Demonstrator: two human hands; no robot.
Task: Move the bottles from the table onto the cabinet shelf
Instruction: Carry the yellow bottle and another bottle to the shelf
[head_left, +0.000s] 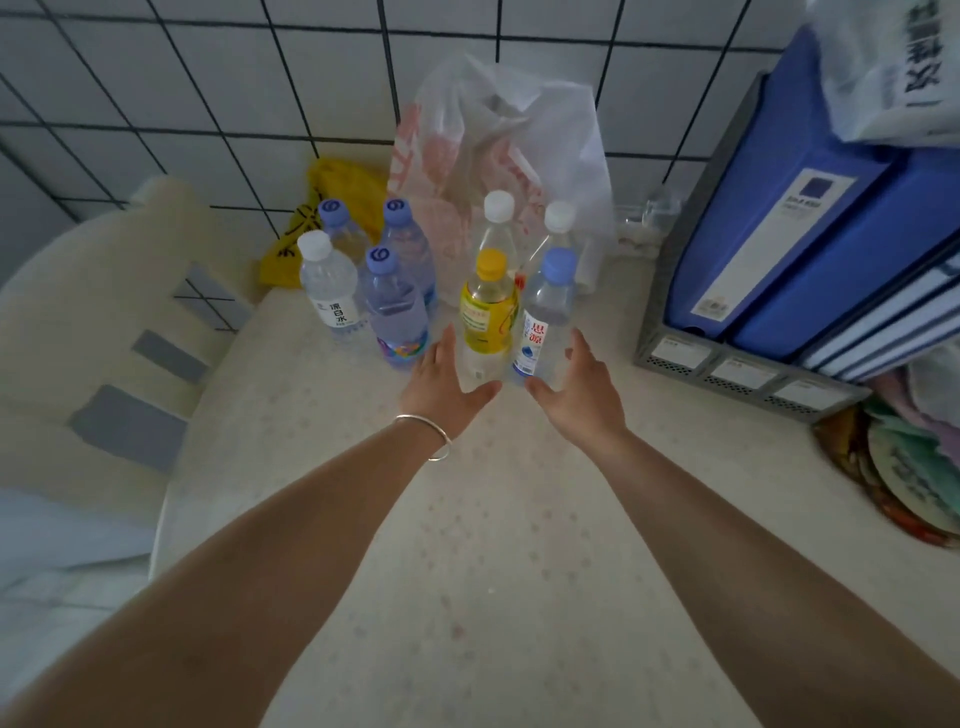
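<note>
Two bare forearms are seen, with no sleeves reaching as far as the wrists or elbows. A thin silver bangle (435, 435) is worn just behind the left hand (445, 379). Nothing is worn on the right hand (581, 387) or its wrist.

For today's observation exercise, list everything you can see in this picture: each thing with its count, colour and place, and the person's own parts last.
Bottles: eight, upright on the table in two groups of four.
Left group: three purple-capped, one white-capped.
Right group: yellow bottle and blue-capped bottle in front, two white-capped behind.
Table: one, cream with faint spots.
Plastic bag: one, translucent white with red print, behind the bottles.
Yellow bag: one, by the tiled wall.
File rack: one, grey, at right, holding blue folders.
Chair: one, cream, left of the table.
Left hand: open, beside the yellow bottle; silver bangle on the wrist.
Right hand: open, beside the blue-capped bottle.
</note>
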